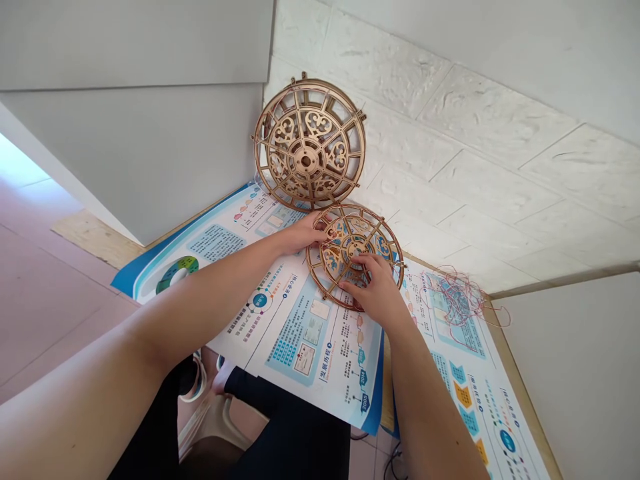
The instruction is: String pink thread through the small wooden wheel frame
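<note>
A round openwork wooden wheel frame (384, 245) with spokes and scroll cut-outs is tilted up over the printed sheets. My left hand (305, 232) grips its upper left rim, fingers curled around the edge. On the near side, my right hand (373, 283) has its fingers bent at the hub and lower part of the frame; whether it pinches a small part or wire there is hidden. Behind it, a larger wooden wheel assembly (306, 160) of similar pattern leans against the white wall. Thin wire runs along the rims of both.
A tangle of thin reddish wire (457, 297) lies to the right on the table. Printed poster sheets (295, 320) cover the tabletop. A white brick-textured wall (480, 160) stands behind, with grey panels (165, 153) at the left and right. A stool (220, 420) is below the table.
</note>
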`<state>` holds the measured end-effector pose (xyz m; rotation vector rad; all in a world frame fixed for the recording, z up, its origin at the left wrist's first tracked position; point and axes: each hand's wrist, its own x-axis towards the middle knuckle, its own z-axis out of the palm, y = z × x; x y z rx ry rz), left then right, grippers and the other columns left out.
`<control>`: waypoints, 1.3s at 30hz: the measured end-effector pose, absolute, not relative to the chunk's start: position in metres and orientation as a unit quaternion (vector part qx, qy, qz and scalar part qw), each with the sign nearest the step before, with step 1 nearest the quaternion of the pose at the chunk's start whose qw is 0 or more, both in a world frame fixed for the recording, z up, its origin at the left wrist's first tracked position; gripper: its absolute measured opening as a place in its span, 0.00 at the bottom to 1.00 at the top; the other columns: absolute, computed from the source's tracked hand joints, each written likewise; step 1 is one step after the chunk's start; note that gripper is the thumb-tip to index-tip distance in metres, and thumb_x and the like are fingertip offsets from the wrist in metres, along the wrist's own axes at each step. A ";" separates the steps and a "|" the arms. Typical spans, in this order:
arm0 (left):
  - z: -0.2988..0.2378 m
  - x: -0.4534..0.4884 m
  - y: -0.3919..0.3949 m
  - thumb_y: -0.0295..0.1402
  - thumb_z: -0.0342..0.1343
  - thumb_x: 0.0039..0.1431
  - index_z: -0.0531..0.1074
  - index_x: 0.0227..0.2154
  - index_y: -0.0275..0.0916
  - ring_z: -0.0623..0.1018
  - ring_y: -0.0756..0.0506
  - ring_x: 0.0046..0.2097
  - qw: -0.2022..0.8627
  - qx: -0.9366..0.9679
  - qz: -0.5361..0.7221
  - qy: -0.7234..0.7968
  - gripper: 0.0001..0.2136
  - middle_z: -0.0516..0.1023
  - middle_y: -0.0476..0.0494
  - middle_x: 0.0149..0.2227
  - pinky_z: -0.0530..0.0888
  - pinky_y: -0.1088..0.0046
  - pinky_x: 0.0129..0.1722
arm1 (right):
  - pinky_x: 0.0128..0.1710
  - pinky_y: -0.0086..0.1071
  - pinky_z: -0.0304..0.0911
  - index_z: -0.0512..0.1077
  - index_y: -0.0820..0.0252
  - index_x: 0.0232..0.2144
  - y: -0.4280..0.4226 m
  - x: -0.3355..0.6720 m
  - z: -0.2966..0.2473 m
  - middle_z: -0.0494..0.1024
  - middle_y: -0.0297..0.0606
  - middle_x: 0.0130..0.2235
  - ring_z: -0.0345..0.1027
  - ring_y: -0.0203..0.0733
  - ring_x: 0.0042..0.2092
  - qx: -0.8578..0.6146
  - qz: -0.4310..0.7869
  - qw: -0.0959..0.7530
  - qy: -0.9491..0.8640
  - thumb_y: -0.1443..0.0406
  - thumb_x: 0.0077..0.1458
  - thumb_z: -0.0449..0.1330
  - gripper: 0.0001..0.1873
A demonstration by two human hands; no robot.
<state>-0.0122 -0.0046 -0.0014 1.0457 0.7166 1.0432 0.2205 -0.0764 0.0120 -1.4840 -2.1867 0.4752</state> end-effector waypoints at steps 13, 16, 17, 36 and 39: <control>-0.006 -0.013 -0.002 0.24 0.65 0.43 0.64 0.43 0.40 0.76 0.48 0.39 0.675 0.474 0.462 0.325 0.24 0.74 0.47 0.39 0.73 0.72 0.35 | 0.63 0.52 0.57 0.70 0.53 0.53 -0.078 0.218 0.015 0.67 0.44 0.58 0.59 0.54 0.62 -0.534 0.175 0.212 -0.800 0.56 0.53 0.67 0.25; -0.007 -0.014 -0.002 0.24 0.65 0.42 0.64 0.42 0.41 0.76 0.48 0.39 0.674 0.480 0.460 0.322 0.23 0.74 0.48 0.38 0.73 0.72 0.35 | 0.63 0.52 0.57 0.70 0.52 0.53 -0.078 0.218 0.015 0.67 0.43 0.58 0.60 0.53 0.62 -0.534 0.171 0.218 -0.799 0.56 0.53 0.67 0.25; -0.007 -0.014 -0.001 0.24 0.65 0.42 0.64 0.42 0.41 0.76 0.48 0.38 0.674 0.480 0.459 0.325 0.23 0.74 0.48 0.38 0.73 0.72 0.35 | 0.62 0.52 0.58 0.70 0.52 0.52 -0.078 0.218 0.015 0.67 0.43 0.57 0.60 0.54 0.61 -0.535 0.171 0.220 -0.798 0.56 0.52 0.67 0.25; -0.006 -0.013 -0.002 0.27 0.69 0.42 0.65 0.40 0.40 0.76 0.48 0.36 0.678 0.474 0.459 0.324 0.23 0.75 0.47 0.37 0.73 0.72 0.35 | 0.61 0.51 0.59 0.73 0.53 0.48 -0.081 0.217 0.023 0.70 0.43 0.57 0.62 0.53 0.60 -0.518 0.180 0.258 -0.796 0.55 0.52 0.68 0.22; -0.004 -0.013 -0.003 0.27 0.69 0.42 0.65 0.42 0.39 0.77 0.48 0.38 0.684 0.459 0.464 0.325 0.24 0.75 0.46 0.39 0.74 0.72 0.35 | 0.57 0.47 0.62 0.74 0.55 0.44 -0.077 0.223 0.028 0.73 0.43 0.52 0.66 0.50 0.56 -0.496 0.142 0.331 -0.790 0.54 0.59 0.63 0.15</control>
